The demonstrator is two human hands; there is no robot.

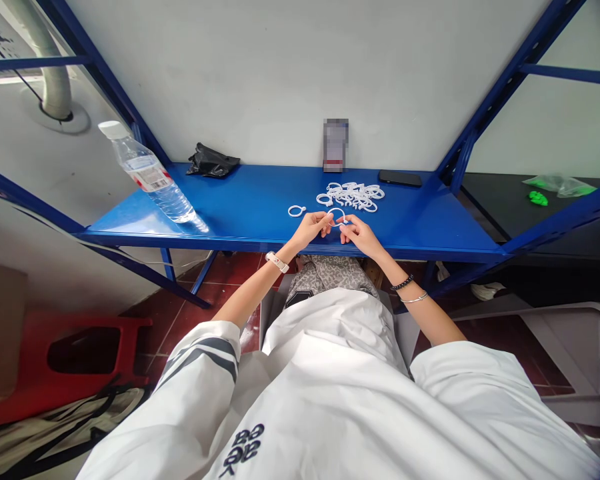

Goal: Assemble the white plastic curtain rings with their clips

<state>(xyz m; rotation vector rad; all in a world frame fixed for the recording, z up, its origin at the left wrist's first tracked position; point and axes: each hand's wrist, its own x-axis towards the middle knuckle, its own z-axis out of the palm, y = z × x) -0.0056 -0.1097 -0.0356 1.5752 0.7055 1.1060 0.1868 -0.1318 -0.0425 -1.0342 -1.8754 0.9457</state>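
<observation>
A thin white plastic ring (339, 209) is held up between my two hands at the front edge of the blue table. My left hand (311, 227) pinches its left side between thumb and fingers. On its lower right, my right hand (357, 233) has closed fingertips at a small thicker part of the ring; the exact contact is too small to make out. Just beyond my hands lies a pile of similar white rings (355, 194), each with a small knob or clasp. One loose white ring (296, 211) rests left of the pile, near my left hand.
On the blue table (260, 193) stand a water bottle (153, 175) at left and a blurred upright box-like thing (335, 147) against the wall. A black plastic bag (213, 162) and a dark phone (400, 178) lie at the back. Blue frame posts rise at both sides.
</observation>
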